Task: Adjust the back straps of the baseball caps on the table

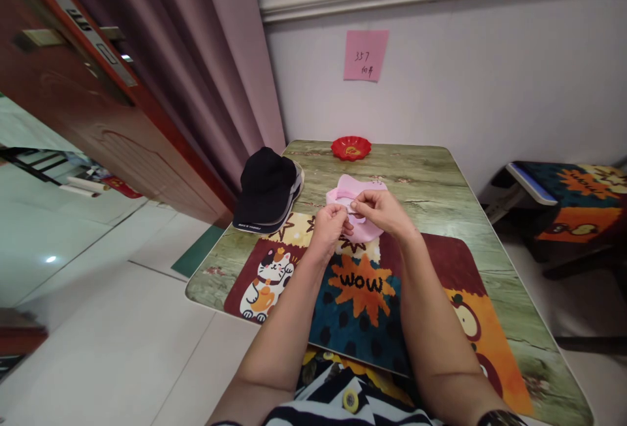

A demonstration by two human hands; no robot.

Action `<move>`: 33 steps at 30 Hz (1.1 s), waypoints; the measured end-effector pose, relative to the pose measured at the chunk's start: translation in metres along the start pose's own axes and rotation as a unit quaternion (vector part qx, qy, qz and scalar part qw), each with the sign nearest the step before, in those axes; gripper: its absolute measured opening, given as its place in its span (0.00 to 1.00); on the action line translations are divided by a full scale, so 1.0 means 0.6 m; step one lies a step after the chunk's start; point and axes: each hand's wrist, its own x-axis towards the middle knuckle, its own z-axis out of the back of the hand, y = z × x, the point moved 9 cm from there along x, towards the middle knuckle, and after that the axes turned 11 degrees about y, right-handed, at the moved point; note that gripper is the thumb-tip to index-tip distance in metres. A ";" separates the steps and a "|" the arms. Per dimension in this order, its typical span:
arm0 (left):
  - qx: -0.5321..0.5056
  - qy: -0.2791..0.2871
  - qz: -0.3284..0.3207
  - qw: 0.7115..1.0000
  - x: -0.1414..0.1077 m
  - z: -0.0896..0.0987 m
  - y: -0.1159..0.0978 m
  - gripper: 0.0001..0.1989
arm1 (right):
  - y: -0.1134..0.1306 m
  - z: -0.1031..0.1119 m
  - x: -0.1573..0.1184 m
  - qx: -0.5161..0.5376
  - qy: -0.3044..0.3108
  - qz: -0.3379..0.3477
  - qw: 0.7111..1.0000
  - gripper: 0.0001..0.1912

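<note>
Both hands, left (329, 225) and right (379, 209), pinched the pink cap's (355, 194) rear strap with clenched fingers. Judged light, soft, floppy; best gripped at strap or brim.

Cap (356, 207) on mat (362, 295), stacked caps (267, 191) left, dish (351, 147) behind

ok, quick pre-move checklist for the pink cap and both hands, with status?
1. Left hand pinches the strap at the back of the pink cap: ok.
2. Right hand pinches the same strap: ok.
3. Strap fastened or loose: cannot tell, fingers cover it.
4. Pink cap supported by the table: cannot tell.
5. Black cap lies apart from the hands, to the left: ok.
6. Red dish sits clear at the far edge: ok.
</note>
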 end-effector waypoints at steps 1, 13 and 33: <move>0.000 0.001 0.002 1.000 0.000 0.000 0.000 0.09 | -0.001 -0.001 0.000 0.003 0.007 -0.001 1.000 0.10; -0.071 0.002 0.001 0.998 0.001 -0.005 0.002 0.11 | 0.021 0.000 -0.004 -0.009 -0.011 0.030 0.999 0.09; 0.018 0.010 -0.015 1.000 0.006 -0.007 0.000 0.13 | -0.003 0.005 0.002 -0.009 -0.028 0.004 1.000 0.07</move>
